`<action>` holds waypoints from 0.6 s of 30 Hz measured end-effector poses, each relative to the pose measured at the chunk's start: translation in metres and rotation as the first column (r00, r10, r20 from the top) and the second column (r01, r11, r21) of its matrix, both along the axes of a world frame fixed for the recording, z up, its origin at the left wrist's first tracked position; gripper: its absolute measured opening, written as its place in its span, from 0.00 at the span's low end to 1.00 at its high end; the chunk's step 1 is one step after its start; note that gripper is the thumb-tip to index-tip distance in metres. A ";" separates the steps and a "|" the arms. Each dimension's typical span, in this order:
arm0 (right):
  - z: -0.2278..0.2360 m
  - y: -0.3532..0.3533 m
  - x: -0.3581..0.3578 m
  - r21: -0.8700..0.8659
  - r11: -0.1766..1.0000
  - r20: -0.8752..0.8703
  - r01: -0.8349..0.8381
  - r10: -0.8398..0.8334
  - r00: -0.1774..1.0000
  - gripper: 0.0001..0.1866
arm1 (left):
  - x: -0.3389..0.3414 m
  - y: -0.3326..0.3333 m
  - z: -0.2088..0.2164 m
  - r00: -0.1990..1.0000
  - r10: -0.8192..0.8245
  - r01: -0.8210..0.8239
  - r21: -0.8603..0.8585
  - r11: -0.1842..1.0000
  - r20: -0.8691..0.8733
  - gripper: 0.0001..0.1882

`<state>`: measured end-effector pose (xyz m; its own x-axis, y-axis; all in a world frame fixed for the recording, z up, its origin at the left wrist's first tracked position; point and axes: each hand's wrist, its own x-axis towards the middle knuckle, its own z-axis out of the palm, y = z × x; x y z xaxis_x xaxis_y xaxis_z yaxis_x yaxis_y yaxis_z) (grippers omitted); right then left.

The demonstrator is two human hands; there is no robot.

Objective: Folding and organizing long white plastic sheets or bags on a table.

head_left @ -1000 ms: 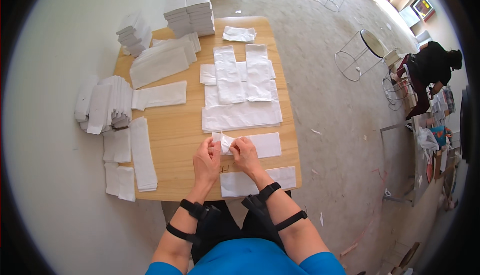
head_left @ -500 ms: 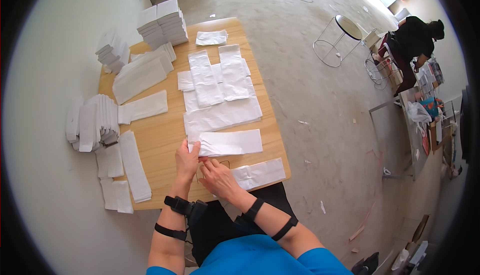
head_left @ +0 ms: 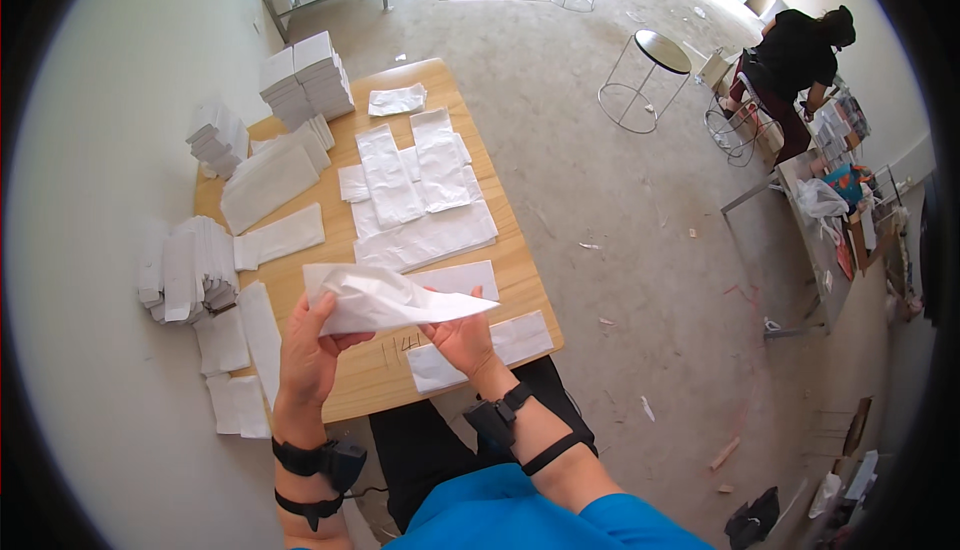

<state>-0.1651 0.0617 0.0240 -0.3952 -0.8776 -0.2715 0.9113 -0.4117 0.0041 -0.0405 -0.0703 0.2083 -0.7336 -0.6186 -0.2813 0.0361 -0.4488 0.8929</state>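
Over the near part of the wooden table (head_left: 375, 390), I hold a folded white paper (head_left: 385, 297) up off the tabletop. It is bent and slightly puffed, narrowing to a point on the right. My left hand (head_left: 312, 350) pinches its left end, thumb on top and fingers underneath. My right hand (head_left: 462, 343) grips the lower edge near the right end, its fingertips partly hidden by the paper. Beneath and behind it lies a flat white paper stack (head_left: 460, 278). Closer to me, another white paper stack (head_left: 520, 338) lies by the table's right corner, beside pen marks on the wood.
Crossed paper stacks (head_left: 425, 235) lie mid-table. White bundles (head_left: 190, 270) and tall piles (head_left: 305, 80) line the wall side. Right of the table are a round stool (head_left: 662, 53), scraps on the floor, and a person (head_left: 795, 65) bent over a cluttered bench (head_left: 800, 205).
Both hands have risen from the near stacks, lifting one folded paper off the table. My left hand moved left and my right hand turned palm up beneath the paper. The view shifted slightly.
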 end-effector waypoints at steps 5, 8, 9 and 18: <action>0.052 0.044 -0.009 0.254 0.967 -0.260 -0.016 0.084 0.962 0.45 | 0.062 -0.003 -0.024 0.993 0.055 -0.053 -0.026 0.998 0.108 0.17; 0.039 0.084 -0.007 0.116 0.965 -0.172 -0.236 0.254 0.952 0.43 | 0.094 0.008 -0.045 0.982 0.085 -0.086 -0.002 0.996 0.167 0.17; 0.056 0.088 0.001 0.175 0.953 -0.127 -0.250 0.273 0.954 0.32 | 0.104 0.012 -0.054 0.979 0.079 -0.085 0.026 0.996 0.189 0.17; 0.023 0.116 0.034 0.606 0.793 -0.407 -0.062 0.376 0.833 0.11 | 0.149 0.041 -0.093 0.972 0.097 -0.122 0.108 0.987 0.214 0.15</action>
